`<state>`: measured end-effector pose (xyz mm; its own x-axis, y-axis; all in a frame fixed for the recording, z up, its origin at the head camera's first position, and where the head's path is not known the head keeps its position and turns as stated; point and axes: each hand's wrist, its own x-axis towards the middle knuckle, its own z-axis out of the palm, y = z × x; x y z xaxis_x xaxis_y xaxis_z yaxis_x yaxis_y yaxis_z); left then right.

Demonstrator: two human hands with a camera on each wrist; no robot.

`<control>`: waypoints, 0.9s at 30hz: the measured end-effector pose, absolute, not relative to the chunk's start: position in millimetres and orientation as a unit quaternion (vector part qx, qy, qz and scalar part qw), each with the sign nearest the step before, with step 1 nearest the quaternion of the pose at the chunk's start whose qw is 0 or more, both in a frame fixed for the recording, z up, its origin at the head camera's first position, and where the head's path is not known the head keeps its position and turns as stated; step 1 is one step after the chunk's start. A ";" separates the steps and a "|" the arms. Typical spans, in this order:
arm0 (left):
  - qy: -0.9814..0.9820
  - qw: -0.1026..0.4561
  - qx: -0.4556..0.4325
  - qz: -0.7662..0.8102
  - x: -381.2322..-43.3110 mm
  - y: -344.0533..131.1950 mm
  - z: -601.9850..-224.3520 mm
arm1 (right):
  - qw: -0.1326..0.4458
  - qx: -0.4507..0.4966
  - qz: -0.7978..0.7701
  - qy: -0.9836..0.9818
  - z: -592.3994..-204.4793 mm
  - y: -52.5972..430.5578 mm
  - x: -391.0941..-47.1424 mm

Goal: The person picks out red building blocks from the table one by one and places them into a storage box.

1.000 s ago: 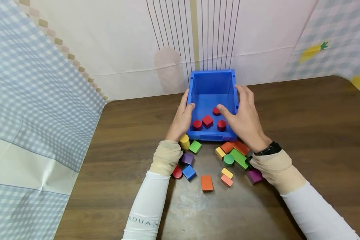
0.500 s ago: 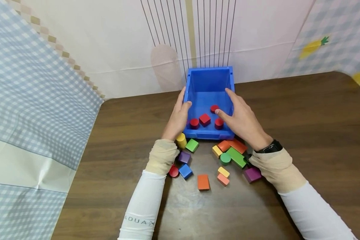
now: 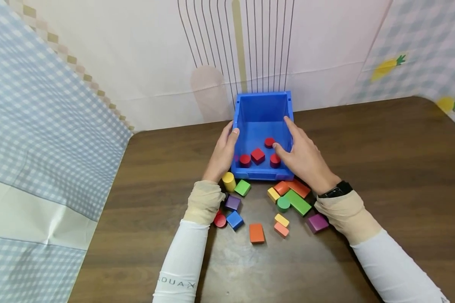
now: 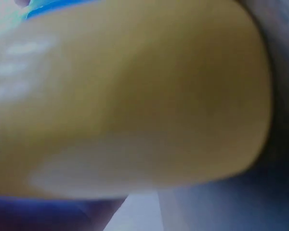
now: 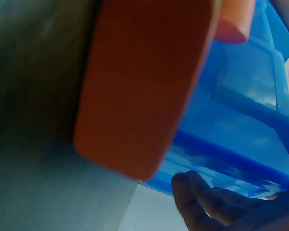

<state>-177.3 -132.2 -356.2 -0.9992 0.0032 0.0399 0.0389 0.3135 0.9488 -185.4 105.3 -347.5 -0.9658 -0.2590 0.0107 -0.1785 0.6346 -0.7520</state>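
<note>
A blue plastic bin (image 3: 263, 173) stands at the back of the table, holding a red cube (image 3: 258, 156) and several red round blocks (image 3: 245, 160). My left hand (image 3: 220, 152) grips its left wall, thumb over the rim and fingers outside. My right hand (image 3: 307, 158) lies over the right wall with thumb and index finger spread; the thumb reaches above the inside, close to a red disc (image 3: 269, 142). In the right wrist view its other fingers (image 5: 183, 185) lie along the bin's outside. Neither hand holds a block.
Several coloured blocks lie before the bin: a yellow cylinder (image 3: 229, 182), filling the left wrist view, a green block (image 3: 297, 203), a blue block (image 3: 235, 220), an orange block (image 3: 256, 233) and a purple block (image 3: 317, 223). A cloth (image 3: 148, 54) hangs behind the table.
My right hand's index finger has shifted inward, from outside the right rim to over it. The left hand keeps its hold; the bin and blocks stay where they are.
</note>
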 end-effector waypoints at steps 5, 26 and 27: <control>-0.823 0.046 -0.007 -0.567 -175.1 -135.7 -353.8 | 0.041 -0.120 -0.410 0.903 -349.6 104.9 -185.6; -0.785 0.062 -0.036 -0.616 -147.6 -128.8 -296.7 | 0.029 -0.127 -0.394 0.910 -347.7 107.5 -184.0; -0.786 0.061 -0.038 -0.614 -145.7 -127.2 -294.7 | 0.029 -0.128 -0.394 0.910 -347.8 108.1 -184.0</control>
<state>-145.7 -127.2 -294.7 -0.9896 -0.0161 0.1431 0.1349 0.2433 0.9605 -184.0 108.1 -347.8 -0.9656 -0.2553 0.0483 -0.2099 0.6567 -0.7244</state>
